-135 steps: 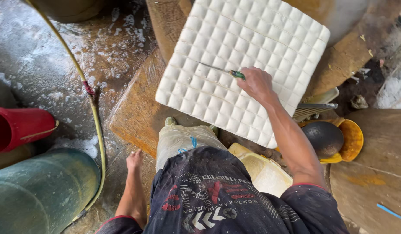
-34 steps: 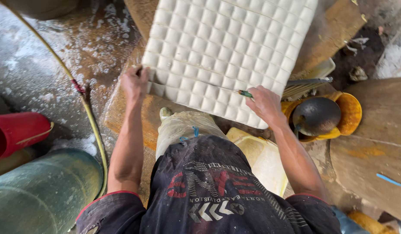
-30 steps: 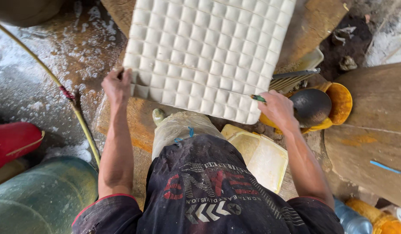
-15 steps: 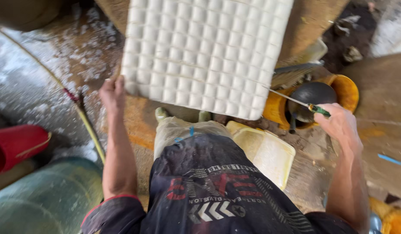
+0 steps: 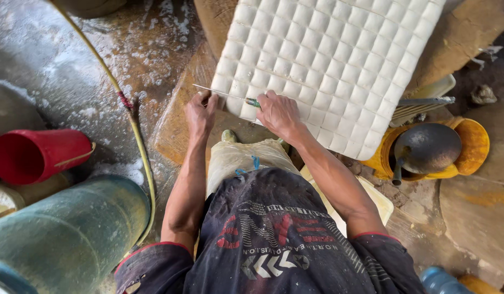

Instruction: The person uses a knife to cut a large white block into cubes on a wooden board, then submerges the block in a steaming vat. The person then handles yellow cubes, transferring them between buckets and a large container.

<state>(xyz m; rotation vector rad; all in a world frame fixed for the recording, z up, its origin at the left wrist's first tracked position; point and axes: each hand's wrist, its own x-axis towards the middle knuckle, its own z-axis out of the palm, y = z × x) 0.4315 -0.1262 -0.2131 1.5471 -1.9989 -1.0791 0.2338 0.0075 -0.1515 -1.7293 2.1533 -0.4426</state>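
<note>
White slab (image 5: 334, 65) flanked by red bucket (image 5: 37, 155) and yellow pail (image 5: 464, 147).

— The white slab (image 5: 328, 65) looks soft and matt, pressed into a grid of squares; the thin blade (image 5: 219, 93) across its near edge is bare metal with a green handle.

— The board (image 5: 181, 125) under it is wet, glossy wood; the red bucket (image 5: 39, 155) is smooth plastic.

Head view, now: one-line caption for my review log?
Right hand holds a thin knife against the white gridded slab; left hand steadies the blade tip.
</note>
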